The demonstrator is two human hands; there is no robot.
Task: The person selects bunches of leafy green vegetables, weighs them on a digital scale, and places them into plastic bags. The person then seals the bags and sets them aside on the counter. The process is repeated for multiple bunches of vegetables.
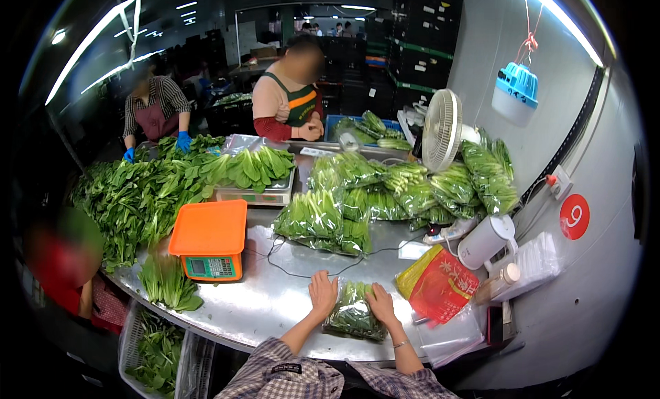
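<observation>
A clear plastic bag of leafy greens (355,315) lies flat on the metal table in front of me. Along its left side is my left hand (323,294), open, with fingers stretched forward beside the bag's far corner. My right hand (380,305) rests on the bag's right edge, also open, its fingers extended over the plastic. Several more bagged greens (309,214) are heaped farther back. Just right of my right hand lies a red and yellow plastic package (440,283).
An orange scale (208,228) stands left, its black cable (278,258) crossing the table. Loose greens (137,206) are piled beyond it, near a second scale (258,195). A white kettle (486,242), a jar (500,281) and a fan (442,131) stand right. Co-workers (292,100) stand opposite.
</observation>
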